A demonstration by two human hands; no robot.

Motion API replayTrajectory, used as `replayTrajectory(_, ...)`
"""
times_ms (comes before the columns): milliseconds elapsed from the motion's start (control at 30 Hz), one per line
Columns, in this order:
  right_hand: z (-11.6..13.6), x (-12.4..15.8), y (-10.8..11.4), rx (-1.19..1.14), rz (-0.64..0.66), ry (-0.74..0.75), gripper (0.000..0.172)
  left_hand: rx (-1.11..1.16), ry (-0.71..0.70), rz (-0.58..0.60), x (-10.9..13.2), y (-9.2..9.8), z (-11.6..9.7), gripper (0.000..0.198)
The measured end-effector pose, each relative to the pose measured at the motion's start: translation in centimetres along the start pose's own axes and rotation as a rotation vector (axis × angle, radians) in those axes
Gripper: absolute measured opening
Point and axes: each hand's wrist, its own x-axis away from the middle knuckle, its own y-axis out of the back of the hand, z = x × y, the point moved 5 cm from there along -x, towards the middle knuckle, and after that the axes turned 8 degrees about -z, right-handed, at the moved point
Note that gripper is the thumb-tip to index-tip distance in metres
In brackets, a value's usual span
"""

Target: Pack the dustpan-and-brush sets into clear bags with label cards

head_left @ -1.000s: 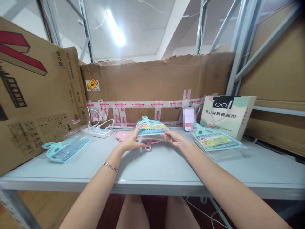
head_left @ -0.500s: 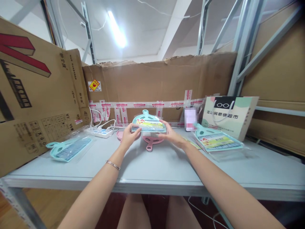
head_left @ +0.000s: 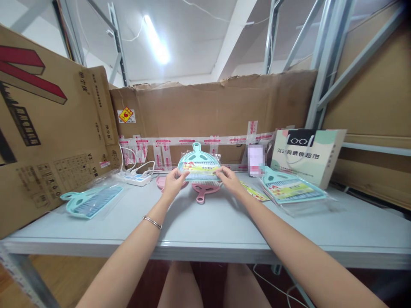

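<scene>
Between my two hands, raised above the table, is a mint-green dustpan and brush set in a clear bag with a yellow printed card. My left hand grips its left lower corner, thumb in front. The lower right corner is pinched by my right hand. Just below lie a pink dustpan with white bristles and another pink piece, both partly hidden. A bagged mint-green dustpan and brush rests at the left, without a visible card. Several bagged sets with a card form a pile at the right.
Loose printed cards lie beside the right pile. Behind them stand a phone and a paper bag. A white power strip with plugged cables is at the back left. Cardboard walls border the grey table.
The held dustpan set has tipped more upright, so its face and card now show more fully. My right hand has shifted its grip lower, with fingers drawn in at the corner.
</scene>
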Motion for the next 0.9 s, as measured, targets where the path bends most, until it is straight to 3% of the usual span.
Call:
replayTrajectory(67, 0.1, 0.5, -0.5, -0.010, 0.063, -0.001, 0.023, -0.023, -0.022, -0.053, -0.2, 0.3, 0.1, 0.041)
replayTrajectory(167, -0.1, 0.8, -1.1, -0.008, 0.133, 0.026, 0.048, -0.056, -0.057, -0.109, -0.3, 0.7, 0.0, 0.041)
replayTrajectory(267, -0.7, 0.3, -0.7, 0.008, 0.009, 0.061, 0.033, -0.080, -0.079, -0.092, 0.1, 0.6, -0.5, 0.038)
replayTrajectory(400, -1.1, -0.4, 0.0, 0.019, -0.144, 0.082, 0.032, -0.019, -0.018, -0.053, 0.7, 0.4, -0.8, 0.028)
replayTrajectory(467, -1.1, -0.4, 0.2, -0.086, -0.180, 0.067, 0.027, 0.062, 0.048, -0.036, 0.7, 0.2, -0.4, 0.042)
replayTrajectory(533, -1.6, -0.5, 0.2, -0.241, -0.162, -0.010, 0.047, 0.122, 0.115, -0.011, 0.5, 0.0, 0.6, 0.054)
replayTrajectory(600, -2.4, -0.6, 0.0, -0.338, -0.122, -0.132, 0.062, 0.156, 0.182, 0.041, 0.0, -0.4, 1.8, 0.051)
replayTrajectory(733, -4.7, -0.9, 0.1, -0.220, -0.061, -0.311, 0.036, 0.127, 0.284, 0.155, -0.2, -1.2, 3.5, 0.025)
replayTrajectory(900, -6.4, -1.2, 0.5, -0.089, -0.072, -0.345, 0.017, 0.071, 0.375, 0.216, 0.6, -1.4, 3.3, 0.028)
